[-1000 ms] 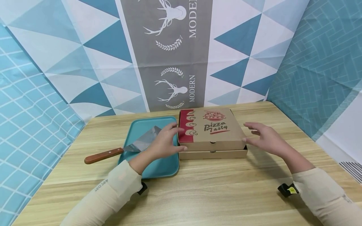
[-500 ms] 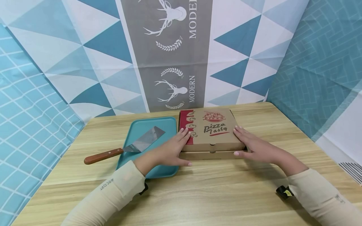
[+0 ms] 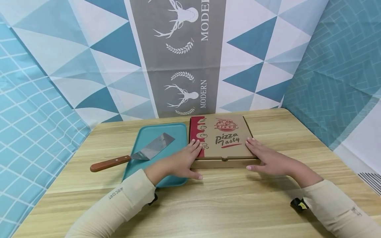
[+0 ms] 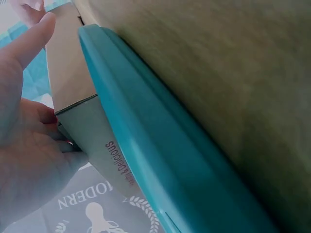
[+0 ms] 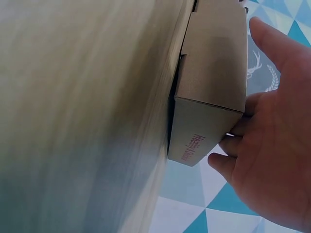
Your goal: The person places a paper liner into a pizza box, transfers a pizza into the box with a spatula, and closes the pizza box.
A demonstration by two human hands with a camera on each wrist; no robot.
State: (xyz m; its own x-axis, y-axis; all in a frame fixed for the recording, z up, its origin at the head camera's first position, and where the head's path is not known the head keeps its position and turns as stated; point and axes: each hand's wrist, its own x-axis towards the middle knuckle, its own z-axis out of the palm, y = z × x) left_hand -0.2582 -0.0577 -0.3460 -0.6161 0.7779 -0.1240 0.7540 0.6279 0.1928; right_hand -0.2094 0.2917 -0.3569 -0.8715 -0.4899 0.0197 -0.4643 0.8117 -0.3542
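A cardboard pizza box (image 3: pixel 229 137) with a red strip and "Pizza Tasty" print lies closed on the wooden table. My left hand (image 3: pixel 183 162) rests its fingers on the lid's near left corner, thumb sticking out in front of the box. On the near right corner lie the fingers of my right hand (image 3: pixel 269 160), its thumb by the front side. Both wrist views show the box's corner, with the left hand (image 4: pixel 34 141) and the right hand (image 5: pixel 277 131) laid over the lid edge, fingers fairly straight.
Left of the box sits a teal tray (image 3: pixel 175 130), partly under my left forearm. Across it lies a metal pizza server (image 3: pixel 154 147) whose wooden handle (image 3: pixel 110 163) juts past the tray's left rim. A patterned cloth backdrop (image 3: pixel 190 66) stands behind the table.
Both hands came down from beside the box onto its lid. The raised lid has sunk, and the gap at the front has closed. Tray and server stay in place.
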